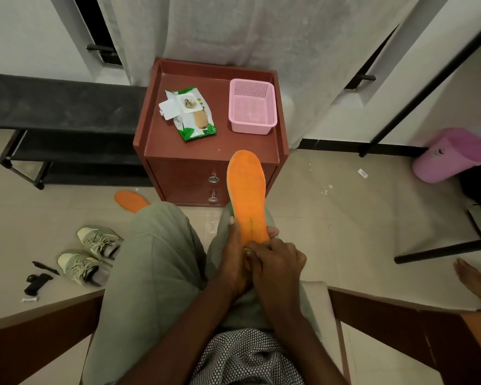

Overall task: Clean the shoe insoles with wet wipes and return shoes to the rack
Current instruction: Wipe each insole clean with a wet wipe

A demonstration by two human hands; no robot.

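1. While sitting in a wooden armchair [395, 323], holding an orange insole [246, 195] upright over the right knee, toe end pointing away toward the counter [184, 151].
2. Gripping the heel end of that insole with the left hand [235, 262], thumb lying along its left edge and fingertips showing at its right edge.
3. Curling the right hand [278, 262] in front of the heel, fingers bent inward and pinching at the insole's bottom edge; whether a wipe is tucked inside cannot be told.
4. Lying on the floor tiles beside the left knee, a second orange insole [131, 200], partly hidden by the trouser leg.
5. Standing side by side on the floor at the left, a pair of grey-green sneakers [92, 254], laces up, near some small black items [38, 279].
6. Resting on the counter's top, a green and white wet wipes pack [189, 115] with its flap lying open, and to its right, apart from it, a pink perforated basket [252, 107].
7. Standing left of the counter against the wall, a black shoe rack [53, 107] with dark shelves.
8. Lying tipped on the floor at the far right, a pink bin [450, 157]; hanging behind the counter, a white curtain [261, 31].
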